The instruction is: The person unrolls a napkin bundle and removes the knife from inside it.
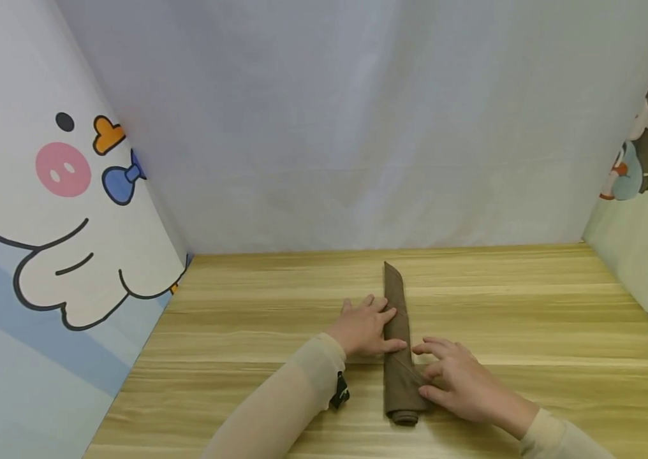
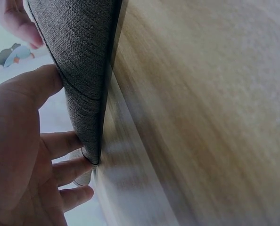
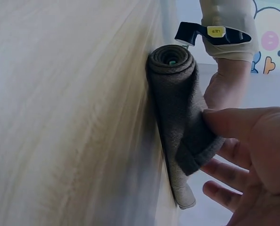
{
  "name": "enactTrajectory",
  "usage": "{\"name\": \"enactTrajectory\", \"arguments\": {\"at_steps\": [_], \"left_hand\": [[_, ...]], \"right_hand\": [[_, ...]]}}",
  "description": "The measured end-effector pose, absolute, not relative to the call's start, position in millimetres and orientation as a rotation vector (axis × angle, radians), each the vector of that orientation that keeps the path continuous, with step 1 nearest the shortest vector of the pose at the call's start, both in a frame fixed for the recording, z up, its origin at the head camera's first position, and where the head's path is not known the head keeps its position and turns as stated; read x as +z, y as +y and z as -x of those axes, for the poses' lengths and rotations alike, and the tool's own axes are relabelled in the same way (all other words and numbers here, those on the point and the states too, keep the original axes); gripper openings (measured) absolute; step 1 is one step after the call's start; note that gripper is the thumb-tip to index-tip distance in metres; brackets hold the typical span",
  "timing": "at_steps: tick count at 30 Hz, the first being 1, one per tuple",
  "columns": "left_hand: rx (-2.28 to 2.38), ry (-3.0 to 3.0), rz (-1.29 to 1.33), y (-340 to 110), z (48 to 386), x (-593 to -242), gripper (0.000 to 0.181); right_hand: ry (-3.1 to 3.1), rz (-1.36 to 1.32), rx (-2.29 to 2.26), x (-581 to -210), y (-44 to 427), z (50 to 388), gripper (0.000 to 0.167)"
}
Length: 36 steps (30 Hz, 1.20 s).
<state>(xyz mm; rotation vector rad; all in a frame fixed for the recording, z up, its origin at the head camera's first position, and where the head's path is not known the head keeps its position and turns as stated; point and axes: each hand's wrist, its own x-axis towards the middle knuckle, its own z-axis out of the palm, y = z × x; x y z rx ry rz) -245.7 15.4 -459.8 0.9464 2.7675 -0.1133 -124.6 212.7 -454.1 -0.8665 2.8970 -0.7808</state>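
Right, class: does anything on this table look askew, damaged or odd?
The brown cloth roll is uneven: its far end tapers to a point, while a loose flap pinched by the right hand sticks out near the other end. That makes it look lopsided. No spill or damage shows.

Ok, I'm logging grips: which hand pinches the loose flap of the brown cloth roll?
The bare right hand pinches the loose flap; the bare left hand lies spread against the brown cloth roll.

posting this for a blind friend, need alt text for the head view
A person's left hand touches a rolled brown cloth on a wood-grain table; the right hand pinches its loose edge. Cartoon panels stand on either side.
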Motion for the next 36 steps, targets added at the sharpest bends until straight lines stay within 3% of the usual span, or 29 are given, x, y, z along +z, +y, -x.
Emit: {"name": "enactTrajectory", "arguments": {"at_steps": [9, 17, 23, 36], "left_hand": [[-0.174, 2.775, -0.965, 15, 241, -461, 0.081], [-0.203, 2.785, -1.084, 7, 229, -458, 0.077], [-0.156, 2.720, -1.256, 4, 221, -456, 0.075], [-0.126, 2.717, -1.232, 6, 216, -462, 0.072]], "right_hand": [[2.834, 0.855, -0.787, -457, 218, 122, 0.025], [2.806, 0.818, -0.831, -463, 221, 123, 0.021], [2.801, 0.814, -0.846, -464, 220, 128, 0.030], [2.834, 0.785, -0.805, -463, 219, 129, 0.028]]}}
